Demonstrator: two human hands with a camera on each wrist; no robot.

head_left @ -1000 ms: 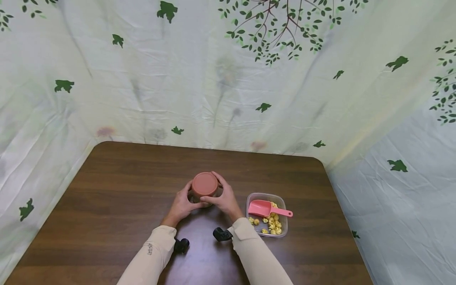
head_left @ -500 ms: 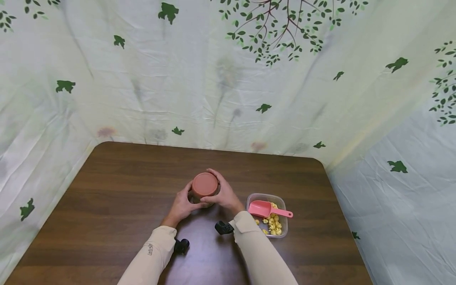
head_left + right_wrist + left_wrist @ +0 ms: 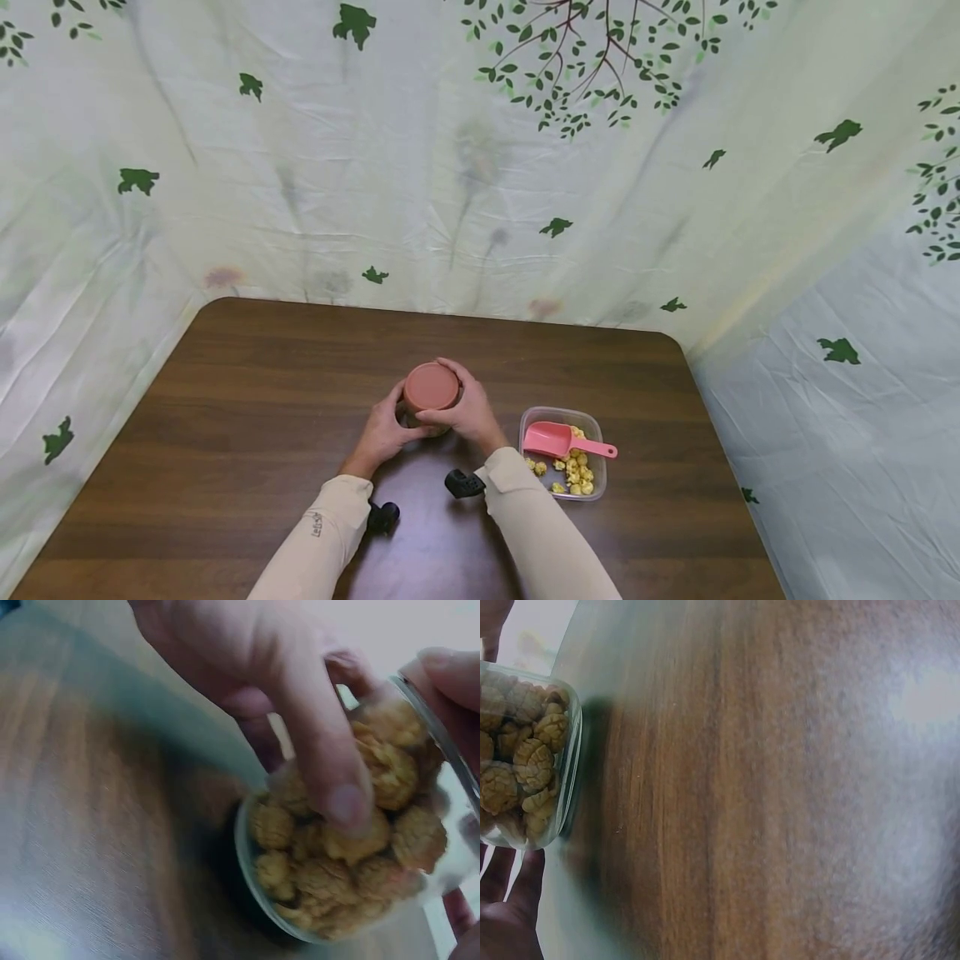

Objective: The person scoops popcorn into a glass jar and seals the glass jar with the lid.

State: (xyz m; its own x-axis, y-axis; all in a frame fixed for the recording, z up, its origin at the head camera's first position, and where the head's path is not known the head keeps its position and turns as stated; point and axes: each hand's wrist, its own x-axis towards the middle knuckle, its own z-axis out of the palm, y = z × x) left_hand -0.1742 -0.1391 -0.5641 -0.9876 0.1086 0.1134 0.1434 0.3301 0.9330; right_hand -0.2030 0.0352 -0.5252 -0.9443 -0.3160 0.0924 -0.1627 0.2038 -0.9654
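Observation:
A clear jar (image 3: 341,881) full of caramel popcorn stands on the table, topped by a round reddish-pink lid (image 3: 431,386). My left hand (image 3: 384,435) grips the jar's body from the left, its thumb across the near side. Around the lid's right side curl the fingers of my right hand (image 3: 474,415), with the thumb along the front edge. In the left wrist view the popcorn shows through the jar wall (image 3: 532,761). The hands hide most of the jar's body in the head view.
Right of the hands, a clear plastic tub (image 3: 602,492) holds some loose popcorn (image 3: 573,473). A pink scoop (image 3: 551,438) lies across it, handle over the right rim. The brown table (image 3: 300,358) meets a leaf-printed curtain (image 3: 420,167) at the back.
My right hand and wrist swung outward to the right around the lid, then partly back. The left hand, the jar and the tub stayed in place.

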